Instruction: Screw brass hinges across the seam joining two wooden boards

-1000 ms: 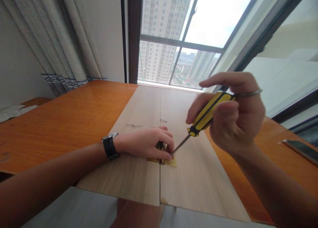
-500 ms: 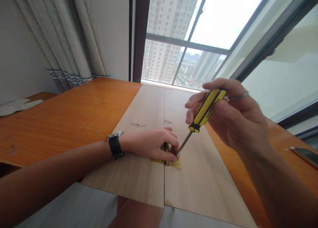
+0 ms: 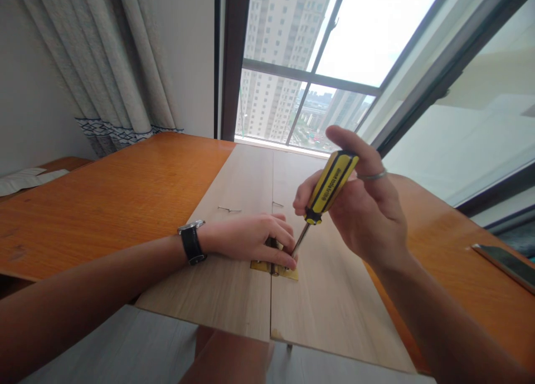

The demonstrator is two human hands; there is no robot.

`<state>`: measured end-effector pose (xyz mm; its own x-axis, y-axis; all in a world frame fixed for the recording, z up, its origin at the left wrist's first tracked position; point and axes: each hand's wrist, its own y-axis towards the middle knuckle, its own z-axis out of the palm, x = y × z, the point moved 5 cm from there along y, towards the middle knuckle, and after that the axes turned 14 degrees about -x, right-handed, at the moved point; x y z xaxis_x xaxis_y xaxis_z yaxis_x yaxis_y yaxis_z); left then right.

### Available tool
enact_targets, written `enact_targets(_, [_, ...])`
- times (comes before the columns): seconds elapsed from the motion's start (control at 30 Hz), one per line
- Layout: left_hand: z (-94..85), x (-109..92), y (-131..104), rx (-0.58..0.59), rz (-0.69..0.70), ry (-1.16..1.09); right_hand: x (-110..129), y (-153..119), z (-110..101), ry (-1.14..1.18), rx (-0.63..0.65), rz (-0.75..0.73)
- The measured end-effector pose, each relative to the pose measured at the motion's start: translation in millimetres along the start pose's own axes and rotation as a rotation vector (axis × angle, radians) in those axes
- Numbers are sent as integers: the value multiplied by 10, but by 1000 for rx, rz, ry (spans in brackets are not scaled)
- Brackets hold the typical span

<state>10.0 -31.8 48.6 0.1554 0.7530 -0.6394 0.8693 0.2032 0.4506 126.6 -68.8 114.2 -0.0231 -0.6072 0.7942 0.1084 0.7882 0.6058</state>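
Note:
My right hand [image 3: 368, 219] is wrapped loosely round the yellow and black handle of a screwdriver [image 3: 333, 184], with the index finger raised off it. Its metal shaft slants down to the left, and the tip is hidden by the fingers of my left hand [image 3: 257, 239]. Those fingers are pinched together around the tip, over a brass hinge [image 3: 261, 267]; what is between them is hidden. The hinge lies open across the seam between two pale wooden boards [image 3: 234, 295], one leaf on each.
Two small screws or nails [image 3: 229, 209] lie farther up the left board, with another thin metal piece [image 3: 278, 204] by the seam. Under the boards is an orange wooden tabletop [image 3: 125, 205]. A dark flat phone-like object [image 3: 504, 264] rests at right, near the window.
My right hand has moved left with the screwdriver, turning its handle, and the index finger has lifted. The left hand stays at the hinge. The view has shifted slightly.

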Motion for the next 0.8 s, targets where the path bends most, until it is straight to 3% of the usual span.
enact_targets(0.27, [21,40,-13,-1,33,-1,-39,-20,-23,63,26,-54])
enact_targets(0.4, [23,31,-28,-6,-2,-33,-102,-39,-7,130,-15,-38])
enact_targets(0.6, [21,37,-29,3,-11,-43,-142,-77,52,168,29,1])
enact_targets(0.8, [7,16,-8,36,50,18,-162,-32,16,288,84,181])
